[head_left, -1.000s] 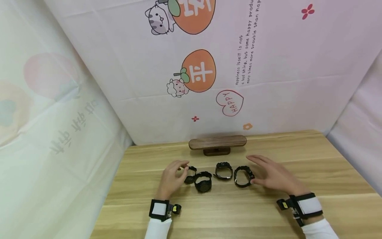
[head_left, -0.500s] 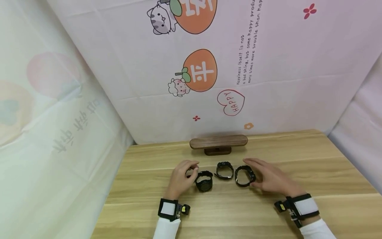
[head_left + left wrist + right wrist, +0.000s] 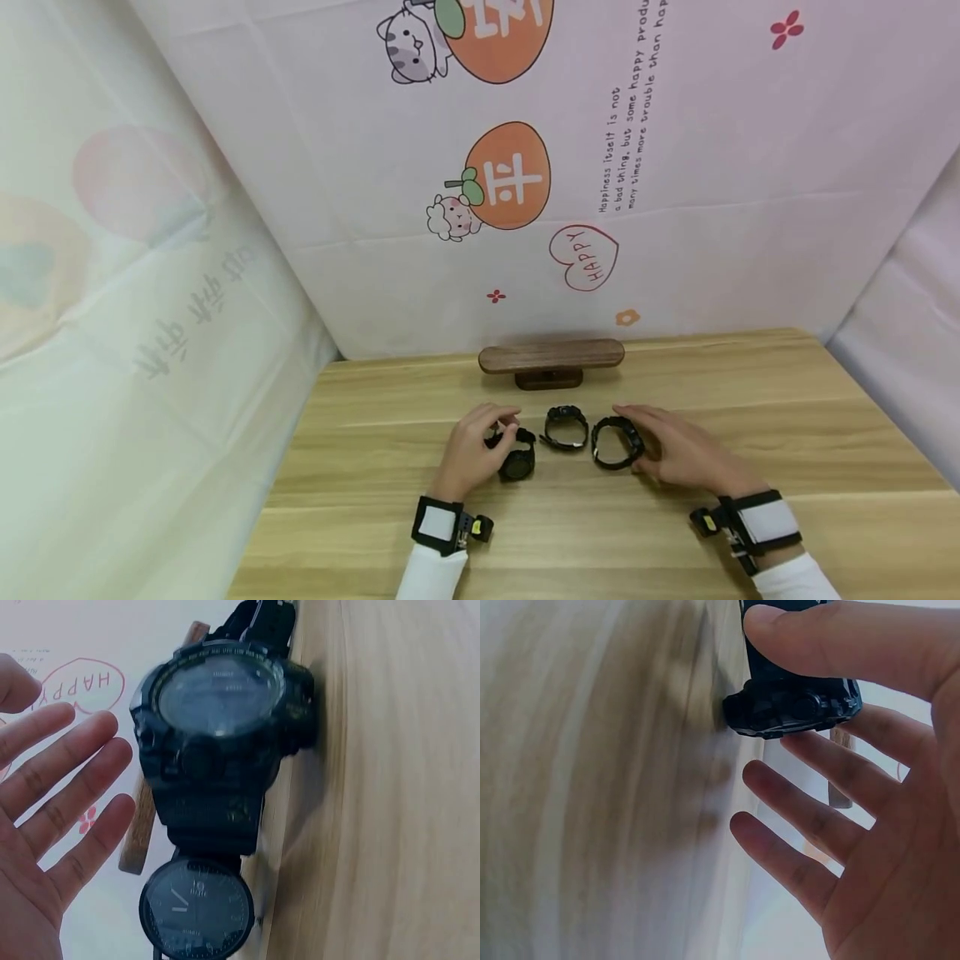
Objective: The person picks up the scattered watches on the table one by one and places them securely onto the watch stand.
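Note:
Several black wristwatches stand in a loose row on the table. In the head view my left hand (image 3: 477, 447) hovers at the row's left end and covers most of one watch. The left wrist view shows that round analog watch (image 3: 196, 909) against a bulky digital watch (image 3: 221, 701), with the left hand's spread fingers (image 3: 97, 769) apart from both. My right hand (image 3: 686, 452) has thumb and index finger about the rightmost watch (image 3: 597, 454). In the right wrist view its thumb crosses the strap, the index tip is hidden behind the watch, and the other fingers are extended.
Between the hands another black watch (image 3: 566, 444) stands beside the rightmost one. A dark wooden bar on a foot (image 3: 551, 357) stands at the back of the wood-grain table (image 3: 570, 542). A printed white cloth (image 3: 697, 167) hangs behind it.
My left hand has moved right along the row, over the leftmost watch. The right index finger has come down closer to the rightmost watch, which stays nearly in place.

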`<state>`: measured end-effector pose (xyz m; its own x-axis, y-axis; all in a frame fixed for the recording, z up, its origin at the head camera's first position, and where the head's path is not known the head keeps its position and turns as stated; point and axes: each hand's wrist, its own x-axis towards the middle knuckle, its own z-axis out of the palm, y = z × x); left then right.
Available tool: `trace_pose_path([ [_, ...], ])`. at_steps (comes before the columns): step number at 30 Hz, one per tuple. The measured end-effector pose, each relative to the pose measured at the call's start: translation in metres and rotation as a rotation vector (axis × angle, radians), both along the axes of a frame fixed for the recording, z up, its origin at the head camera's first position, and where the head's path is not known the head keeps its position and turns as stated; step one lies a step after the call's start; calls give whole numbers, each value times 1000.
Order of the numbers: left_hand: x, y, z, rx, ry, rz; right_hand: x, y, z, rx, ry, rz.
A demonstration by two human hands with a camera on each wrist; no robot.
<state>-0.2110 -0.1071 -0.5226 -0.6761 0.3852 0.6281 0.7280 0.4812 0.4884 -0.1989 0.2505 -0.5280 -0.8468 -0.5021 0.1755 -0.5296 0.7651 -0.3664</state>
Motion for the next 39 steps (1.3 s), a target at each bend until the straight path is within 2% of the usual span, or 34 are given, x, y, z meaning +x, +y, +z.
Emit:
trace_pose_path([
  [6,3,4,0,-21,-41,-22,1,-1,-2,2,-19,-9],
  [16,4,13,-1,-45,-2,-21,-1,-2,-2,-4,-3,-4],
  [21,6,16,-3,-49,-17,-48,0,-3,-2,-4,-12,-14],
  [26,7,21,-2,-54,15,-64,0,-4,-3,-2,-15,-39],
  [33,10,27,-1,-107,3,-45,-1,-7,-4,-3,21,-64],
  [39,10,31,-4,-117,34,-68,1,-9,-2,-18,40,-75],
])
